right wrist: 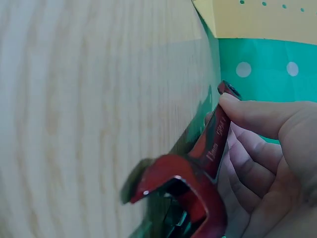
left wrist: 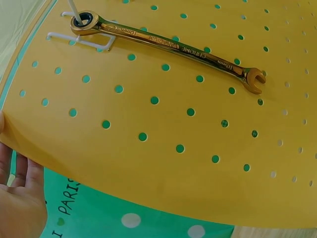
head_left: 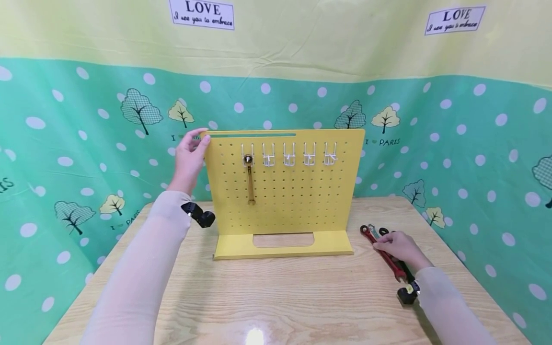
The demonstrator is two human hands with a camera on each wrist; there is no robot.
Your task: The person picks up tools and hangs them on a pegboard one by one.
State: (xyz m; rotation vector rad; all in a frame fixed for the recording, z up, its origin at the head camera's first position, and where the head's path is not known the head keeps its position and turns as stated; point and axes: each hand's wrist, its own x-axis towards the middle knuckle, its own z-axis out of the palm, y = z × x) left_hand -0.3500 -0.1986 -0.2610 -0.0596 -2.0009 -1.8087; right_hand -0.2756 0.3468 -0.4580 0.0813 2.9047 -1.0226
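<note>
A yellow pegboard stands upright on its base. My left hand grips its upper left corner, thumb at the front and fingers behind the edge. On the leftmost hook a gold combination wrench hangs by its ring end; its shaft reads 10mm in the left wrist view. At the right of the table my right hand pinches a red combination wrench between thumb and fingers near its ring end. In the right wrist view the open jaw end of this red wrench points toward the camera.
Other wrenches lie beside the red one, among them a black wrench and a silvery wrench, partly covered by the right hand. Several white wire hooks line the board's upper part. A dotted green curtain surrounds the wooden table.
</note>
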